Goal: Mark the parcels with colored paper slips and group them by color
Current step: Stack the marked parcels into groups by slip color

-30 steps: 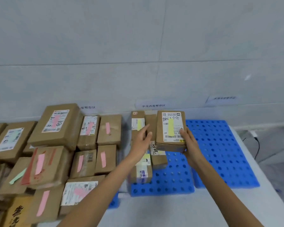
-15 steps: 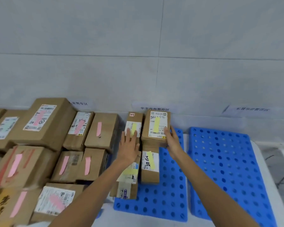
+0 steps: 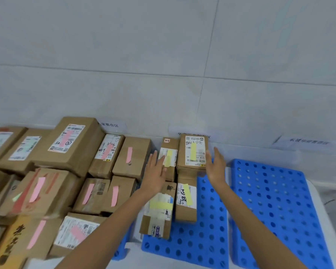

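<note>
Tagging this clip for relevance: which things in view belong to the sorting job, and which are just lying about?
Job:
top yellow-slip parcel
other yellow-slip parcels around it
pink-slip parcels at left
blue pallet under the yellow group
left hand and right hand, fingers straight

Lying about:
second blue pallet at right
paper wall signs

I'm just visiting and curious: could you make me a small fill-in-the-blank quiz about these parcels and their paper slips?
1. The parcels at the left mostly carry ___ slips.
2. The parcels to their right carry ___ slips.
3. The pallet with round holes is ___ in colour.

Missing words: pink; yellow; blue.
</note>
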`<state>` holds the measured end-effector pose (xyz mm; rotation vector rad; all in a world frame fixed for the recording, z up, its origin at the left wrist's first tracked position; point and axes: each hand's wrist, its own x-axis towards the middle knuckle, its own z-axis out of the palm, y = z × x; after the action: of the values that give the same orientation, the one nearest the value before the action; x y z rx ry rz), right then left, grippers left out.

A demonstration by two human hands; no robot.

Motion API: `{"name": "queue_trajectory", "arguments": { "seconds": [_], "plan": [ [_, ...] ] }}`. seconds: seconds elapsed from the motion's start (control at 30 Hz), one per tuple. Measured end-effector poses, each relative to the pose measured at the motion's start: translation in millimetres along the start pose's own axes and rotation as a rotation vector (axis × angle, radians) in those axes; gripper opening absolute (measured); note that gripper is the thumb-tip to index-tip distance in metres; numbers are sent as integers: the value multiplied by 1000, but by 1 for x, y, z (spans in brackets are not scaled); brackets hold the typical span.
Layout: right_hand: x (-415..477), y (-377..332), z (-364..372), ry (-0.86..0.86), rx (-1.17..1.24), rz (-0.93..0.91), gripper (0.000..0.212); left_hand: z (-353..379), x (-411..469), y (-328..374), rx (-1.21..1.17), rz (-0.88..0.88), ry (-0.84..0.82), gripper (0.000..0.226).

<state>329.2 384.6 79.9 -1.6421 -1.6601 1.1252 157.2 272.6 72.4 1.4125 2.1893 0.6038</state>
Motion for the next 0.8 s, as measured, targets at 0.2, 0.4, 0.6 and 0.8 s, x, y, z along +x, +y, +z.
{"name": "queue_trajectory", "arguments": {
  "seconds": [0.2, 0.4, 0.6, 0.8],
  "plan": [
    [-51, -35, -5, 47, -85, -327, 38, -59, -26, -20, -59, 107, 167, 43],
    [-132, -90, 41, -47, -132, -471, 27, -130, -70, -65, -54, 291, 172, 37],
    [-238, -134, 123, -129, -159, -539, 16, -211, -139, -167, 0, 376, 202, 29],
    [-320, -172, 215, -267, -152, -567, 20, -275, -210, -269, -22, 243, 233, 26]
  ]
}}
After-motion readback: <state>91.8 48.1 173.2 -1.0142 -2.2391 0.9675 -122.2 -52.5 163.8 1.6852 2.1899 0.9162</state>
